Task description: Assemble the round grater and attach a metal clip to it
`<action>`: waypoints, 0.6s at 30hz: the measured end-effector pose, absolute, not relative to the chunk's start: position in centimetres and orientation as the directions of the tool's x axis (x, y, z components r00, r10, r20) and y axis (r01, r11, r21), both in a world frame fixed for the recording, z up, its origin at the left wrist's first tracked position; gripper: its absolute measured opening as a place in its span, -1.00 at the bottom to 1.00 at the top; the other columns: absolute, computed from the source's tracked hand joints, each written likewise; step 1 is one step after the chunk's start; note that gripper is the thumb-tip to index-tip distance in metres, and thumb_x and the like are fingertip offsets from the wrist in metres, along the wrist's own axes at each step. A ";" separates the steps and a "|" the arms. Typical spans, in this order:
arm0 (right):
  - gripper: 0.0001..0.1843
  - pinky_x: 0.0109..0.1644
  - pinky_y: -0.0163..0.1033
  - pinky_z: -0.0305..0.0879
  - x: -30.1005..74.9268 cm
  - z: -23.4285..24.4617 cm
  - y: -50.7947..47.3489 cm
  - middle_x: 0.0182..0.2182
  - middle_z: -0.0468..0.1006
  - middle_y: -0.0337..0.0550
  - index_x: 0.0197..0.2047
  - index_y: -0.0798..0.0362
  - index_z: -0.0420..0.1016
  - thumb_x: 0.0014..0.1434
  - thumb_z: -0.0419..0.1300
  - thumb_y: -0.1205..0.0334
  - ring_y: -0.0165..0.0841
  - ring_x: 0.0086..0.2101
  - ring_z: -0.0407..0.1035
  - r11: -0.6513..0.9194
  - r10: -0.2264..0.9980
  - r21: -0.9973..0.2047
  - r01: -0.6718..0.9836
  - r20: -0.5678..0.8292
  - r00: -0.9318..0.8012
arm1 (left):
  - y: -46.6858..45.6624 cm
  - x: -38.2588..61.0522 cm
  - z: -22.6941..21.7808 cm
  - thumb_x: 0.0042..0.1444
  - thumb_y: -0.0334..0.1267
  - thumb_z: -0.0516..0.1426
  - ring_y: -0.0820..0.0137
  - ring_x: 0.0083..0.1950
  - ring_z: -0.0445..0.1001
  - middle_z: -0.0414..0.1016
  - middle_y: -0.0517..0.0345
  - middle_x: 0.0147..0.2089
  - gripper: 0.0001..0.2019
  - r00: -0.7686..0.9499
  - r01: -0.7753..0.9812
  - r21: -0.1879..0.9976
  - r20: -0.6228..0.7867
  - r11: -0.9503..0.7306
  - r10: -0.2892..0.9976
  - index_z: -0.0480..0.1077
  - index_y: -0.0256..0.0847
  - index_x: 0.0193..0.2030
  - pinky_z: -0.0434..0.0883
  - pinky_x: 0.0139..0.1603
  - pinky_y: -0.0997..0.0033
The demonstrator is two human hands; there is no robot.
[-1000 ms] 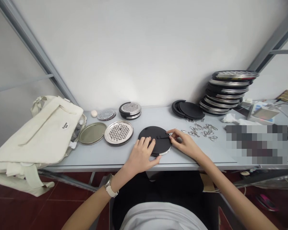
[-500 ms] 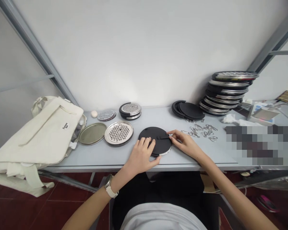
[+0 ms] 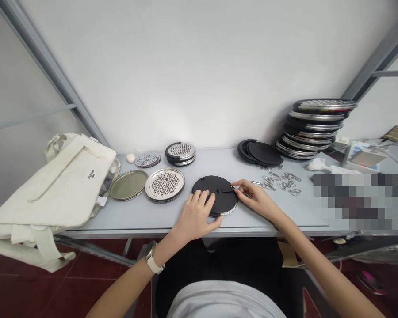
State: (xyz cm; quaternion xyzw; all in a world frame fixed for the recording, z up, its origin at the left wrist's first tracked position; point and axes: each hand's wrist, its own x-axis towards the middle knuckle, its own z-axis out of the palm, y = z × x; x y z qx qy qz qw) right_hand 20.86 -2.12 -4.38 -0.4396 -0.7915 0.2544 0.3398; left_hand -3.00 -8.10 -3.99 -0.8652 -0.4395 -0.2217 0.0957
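**benchnewbie:** where's that flat round black disc with the silver rim [image 3: 223,202] sitting, and who's got it?

**tinlid_tom:** It lies flat near the front edge of the grey surface [image 3: 135,216], pretty much dead centre, right between both hands. The left hand [image 3: 194,216] comes at it from the near-left, with the fingers spread flat on top of the disc. So that grip is loose, resting on it rather than closed around anything.

**benchnewbie:** and the right one?

**tinlid_tom:** The right hand [image 3: 257,198] is just beside the disc's right edge. Its thumb and forefinger are pinched on a small silver wire clip [image 3: 234,187], though it's tiny and hard to make out. That clip sits at the end of a short black strap [image 3: 224,190]. The strap's long axis runs left to right, from mid-disc out to the rim, pointing straight at the right hand, which is the nearer one. A loose pile of silver wire clips [image 3: 281,181] lies just beyond the right hand.
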 end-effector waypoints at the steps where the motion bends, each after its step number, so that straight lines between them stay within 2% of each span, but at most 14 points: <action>1: -0.72 -0.37 -0.26 0.26 20.9 -4.4 -2.1 -0.51 0.40 -0.25 -0.06 0.05 0.40 0.30 0.02 0.08 -0.36 -0.47 0.31 0.486 0.868 -0.700 0.523 0.318 -0.381 | -8.1 -3.0 -4.0 0.17 -0.02 0.07 0.06 0.07 0.31 0.36 -0.18 0.10 -0.46 0.515 0.803 0.030 0.467 -0.595 0.718 0.26 -0.34 0.19 0.32 0.08 0.00; 18: -0.74 -0.36 -0.26 0.23 20.7 -4.5 -2.2 -0.51 0.34 -0.28 -0.08 0.02 0.32 0.30 0.02 0.04 -0.35 -0.47 0.26 0.466 0.874 -0.731 0.498 0.295 -0.385 | -8.0 -2.9 -4.0 0.17 -0.02 0.08 0.06 0.08 0.30 0.36 -0.17 0.11 -0.47 0.513 0.805 0.028 0.467 -0.592 0.720 0.28 -0.33 0.19 0.31 0.10 0.00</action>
